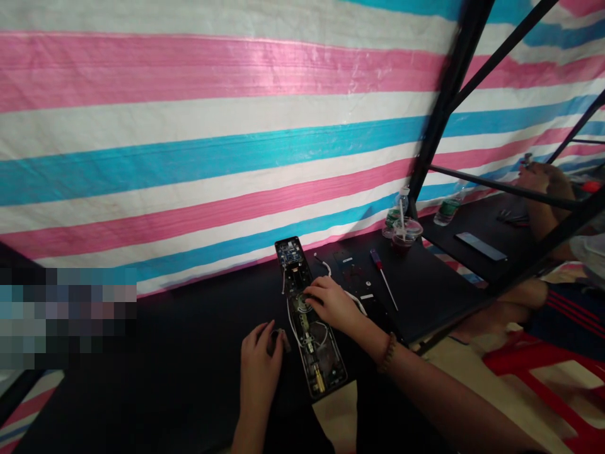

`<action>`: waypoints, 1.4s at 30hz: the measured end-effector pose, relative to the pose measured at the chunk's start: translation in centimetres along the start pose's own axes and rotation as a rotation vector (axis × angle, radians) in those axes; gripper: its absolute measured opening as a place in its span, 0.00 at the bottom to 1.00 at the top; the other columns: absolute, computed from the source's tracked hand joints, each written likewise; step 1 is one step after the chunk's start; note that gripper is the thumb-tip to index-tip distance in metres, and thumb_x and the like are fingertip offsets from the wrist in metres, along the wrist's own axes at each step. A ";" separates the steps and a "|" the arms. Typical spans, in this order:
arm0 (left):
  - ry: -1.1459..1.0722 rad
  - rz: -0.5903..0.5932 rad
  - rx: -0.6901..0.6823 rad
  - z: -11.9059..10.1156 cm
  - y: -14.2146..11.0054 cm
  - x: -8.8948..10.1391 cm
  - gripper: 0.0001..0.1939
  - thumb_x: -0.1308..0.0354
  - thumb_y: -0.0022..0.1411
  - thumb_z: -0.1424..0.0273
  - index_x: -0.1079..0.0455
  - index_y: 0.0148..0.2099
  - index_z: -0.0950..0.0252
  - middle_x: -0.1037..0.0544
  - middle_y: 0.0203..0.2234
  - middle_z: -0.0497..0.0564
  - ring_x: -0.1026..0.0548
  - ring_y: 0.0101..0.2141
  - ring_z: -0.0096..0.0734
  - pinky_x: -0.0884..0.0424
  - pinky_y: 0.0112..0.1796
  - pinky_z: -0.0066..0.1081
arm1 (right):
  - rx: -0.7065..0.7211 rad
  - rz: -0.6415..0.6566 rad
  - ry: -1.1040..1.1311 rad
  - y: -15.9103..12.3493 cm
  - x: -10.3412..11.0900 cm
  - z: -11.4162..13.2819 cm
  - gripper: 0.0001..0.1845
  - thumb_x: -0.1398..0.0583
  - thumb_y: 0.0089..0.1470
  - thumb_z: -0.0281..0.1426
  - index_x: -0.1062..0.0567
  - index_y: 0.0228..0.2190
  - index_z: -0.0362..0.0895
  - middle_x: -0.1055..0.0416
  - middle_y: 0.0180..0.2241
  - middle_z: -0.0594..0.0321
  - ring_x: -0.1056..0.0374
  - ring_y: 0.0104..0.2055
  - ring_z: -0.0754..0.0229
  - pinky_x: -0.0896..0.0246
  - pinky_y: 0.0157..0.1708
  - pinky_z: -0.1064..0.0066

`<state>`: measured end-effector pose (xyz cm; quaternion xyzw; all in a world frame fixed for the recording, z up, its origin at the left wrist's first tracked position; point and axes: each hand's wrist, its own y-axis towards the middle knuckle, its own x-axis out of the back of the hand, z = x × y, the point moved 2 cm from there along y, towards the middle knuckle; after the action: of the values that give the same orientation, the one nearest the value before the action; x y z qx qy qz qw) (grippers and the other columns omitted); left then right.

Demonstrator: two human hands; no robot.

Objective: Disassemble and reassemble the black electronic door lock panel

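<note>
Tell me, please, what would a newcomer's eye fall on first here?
The glossy plastic sheet, striped pink, white and blue, stands out first, behind the black table. Next comes the long, black, opened electronic device on that table, the right hand over its middle and the left hand beside it. A red-handled screwdriver lies to the device's right.

A makeshift workshop, it seems: an opened device (309,338) lies on a black table (165,353), a screwdriver (377,260) at its two o'clock, and striped plastic sheeting (236,157) hangs as a wall at twelve.
</note>
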<state>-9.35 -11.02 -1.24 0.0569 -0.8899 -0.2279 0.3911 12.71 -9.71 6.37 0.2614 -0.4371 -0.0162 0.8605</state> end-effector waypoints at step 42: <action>-0.039 -0.114 -0.145 -8.5 3.6 -2.1 0.14 0.42 0.64 0.66 0.24 0.50 0.60 0.23 0.47 0.56 0.31 0.49 0.46 0.32 0.51 0.49 | -0.231 -0.075 0.084 -1.6 3.4 -3.7 0.11 0.44 0.60 0.27 0.22 0.41 0.42 0.23 0.38 0.56 0.27 0.43 0.57 0.34 0.46 0.67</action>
<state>-1.50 -10.33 3.97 0.0745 -0.8737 -0.3149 0.3632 17.95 -10.30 6.37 0.1772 -0.3859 -0.0879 0.9011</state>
